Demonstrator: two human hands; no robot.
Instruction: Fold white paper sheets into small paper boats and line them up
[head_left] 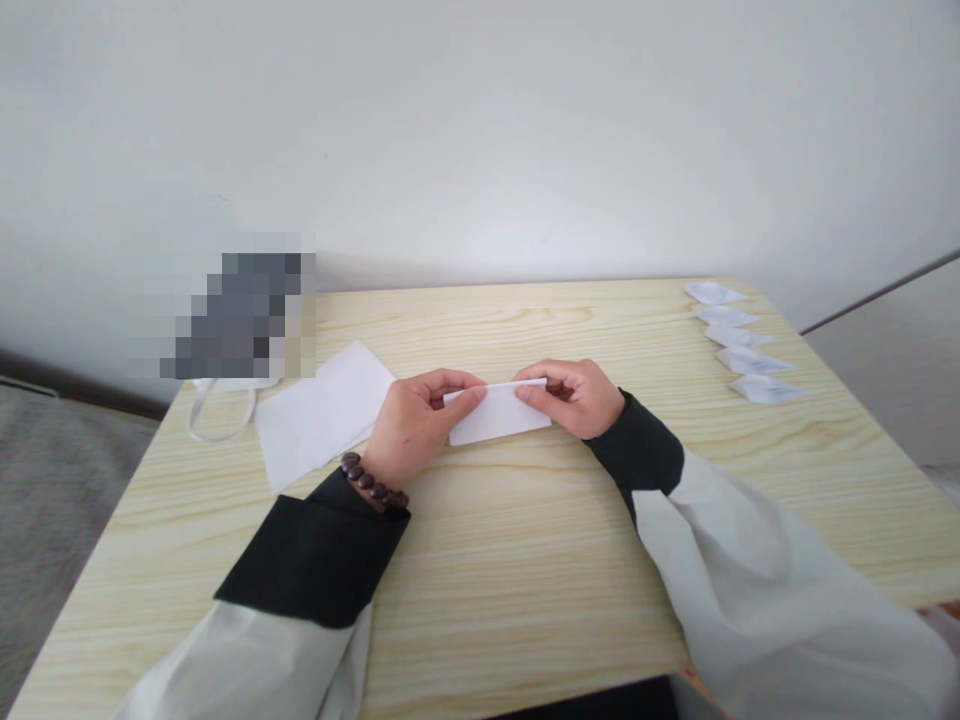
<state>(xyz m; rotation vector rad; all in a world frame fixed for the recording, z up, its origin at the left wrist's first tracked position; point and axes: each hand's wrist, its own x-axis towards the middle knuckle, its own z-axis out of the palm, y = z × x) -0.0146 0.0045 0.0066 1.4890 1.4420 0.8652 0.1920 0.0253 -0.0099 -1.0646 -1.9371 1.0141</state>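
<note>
Between my two hands, over the middle of the table, is a folded sheet of white paper (pixel 500 413). My left hand (pixel 422 420) pinches its left end, thumb on the near face and fingers behind. At the upper right part of the paper, my right hand (pixel 574 395) pinches the top edge between thumb and fingers. A straight fold runs along that top edge. Left of my left hand lie flat white sheets of paper (pixel 319 412), partly covered by that hand.
Several folded paper boats (pixel 765 388) stand in a column on the right of the wood-grain table (pixel 525 580). At the back left is a blurred-out dark object (pixel 240 315) with a white cable loop (pixel 193 415) near it. A white wall (pixel 495 140) borders the table's far edge.
</note>
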